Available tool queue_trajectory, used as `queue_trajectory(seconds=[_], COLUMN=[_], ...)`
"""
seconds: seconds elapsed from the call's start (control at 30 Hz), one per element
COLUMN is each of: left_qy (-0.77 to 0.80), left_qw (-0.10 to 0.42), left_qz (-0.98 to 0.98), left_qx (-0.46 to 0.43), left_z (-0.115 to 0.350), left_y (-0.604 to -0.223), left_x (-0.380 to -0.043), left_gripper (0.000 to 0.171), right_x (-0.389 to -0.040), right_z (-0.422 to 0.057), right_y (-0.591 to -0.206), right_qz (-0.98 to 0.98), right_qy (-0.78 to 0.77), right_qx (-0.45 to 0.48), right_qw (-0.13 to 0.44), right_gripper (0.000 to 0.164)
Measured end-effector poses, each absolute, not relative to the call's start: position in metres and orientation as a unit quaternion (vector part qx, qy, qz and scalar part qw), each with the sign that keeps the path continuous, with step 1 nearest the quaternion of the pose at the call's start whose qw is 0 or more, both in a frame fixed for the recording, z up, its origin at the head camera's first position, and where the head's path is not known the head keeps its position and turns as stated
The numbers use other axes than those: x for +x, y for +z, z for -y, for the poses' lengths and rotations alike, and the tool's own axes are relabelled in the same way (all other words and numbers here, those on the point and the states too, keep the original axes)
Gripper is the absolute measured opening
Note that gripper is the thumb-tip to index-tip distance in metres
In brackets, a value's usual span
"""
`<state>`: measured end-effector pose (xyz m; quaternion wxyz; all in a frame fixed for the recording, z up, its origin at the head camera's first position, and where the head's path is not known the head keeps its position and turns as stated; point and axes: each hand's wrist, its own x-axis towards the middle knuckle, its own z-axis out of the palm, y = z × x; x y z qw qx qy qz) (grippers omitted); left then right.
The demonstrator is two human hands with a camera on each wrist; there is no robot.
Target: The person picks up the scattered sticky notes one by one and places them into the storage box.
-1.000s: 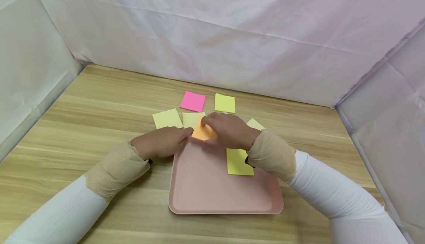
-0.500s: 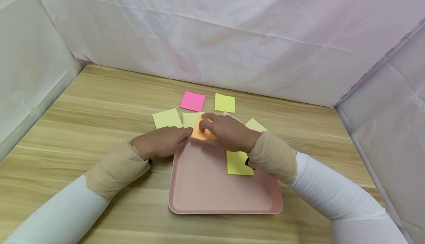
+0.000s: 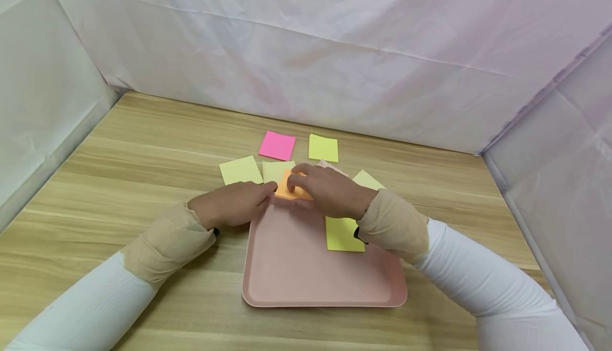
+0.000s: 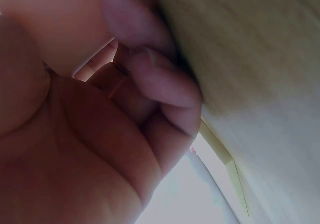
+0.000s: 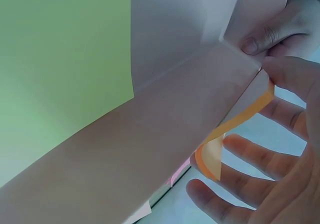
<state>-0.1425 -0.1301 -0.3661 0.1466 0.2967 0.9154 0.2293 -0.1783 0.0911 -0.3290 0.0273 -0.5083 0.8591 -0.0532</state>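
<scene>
In the head view, my left hand point(image 3: 234, 202) grips the far left corner of a pink tray point(image 3: 306, 282). Its thumb lies on the tray's inner wall in the right wrist view, and its fingers look curled in the left wrist view. My right hand point(image 3: 334, 191) holds an orange sticky note pad point(image 3: 283, 189) at the tray's far rim. Seen from the right wrist, the pad's orange edge point(image 5: 250, 115) lies along the rim, with one part curling away near the fingers. A yellow sticky note pad point(image 3: 340, 237) lies in the tray, partly under the right wrist.
Beyond the tray lie a pink pad point(image 3: 277, 146), a yellow-green pad point(image 3: 323, 148) and pale yellow pads point(image 3: 241, 170), point(image 3: 277, 169). Another pale yellow pad point(image 3: 367, 179) and a small pale pinkish piece point(image 3: 330, 165) are partly hidden by my right hand. White cloth walls point(image 3: 306, 53) enclose the table.
My right hand has shifted slightly nearer, its index finger curling more over the orange pad and uncovering the pale pinkish piece. The left hand and tray look nearly unchanged.
</scene>
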Motion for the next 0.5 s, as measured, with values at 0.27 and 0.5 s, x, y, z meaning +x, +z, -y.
queue_trajectory(seconds=[0.27,0.5], left_qy=[0.229,0.228], left_qw=[0.143,0.146], left_qz=[-0.914,-0.915], left_qx=[0.302,0.299], left_z=[0.1306,0.1306], left_y=[-0.3659,-0.3661], left_x=[-0.1429,-0.1425], left_gripper=[0.013,0.013], right_x=[-0.18,-0.1825], right_z=[-0.0907,-0.091], right_y=[-0.3289,-0.3284], right_qz=[-0.862,-0.867], right_qy=[-0.057,-0.095], right_qx=[-0.501,-0.48], right_qw=[0.047,0.099], right_gripper=[0.019,0.018])
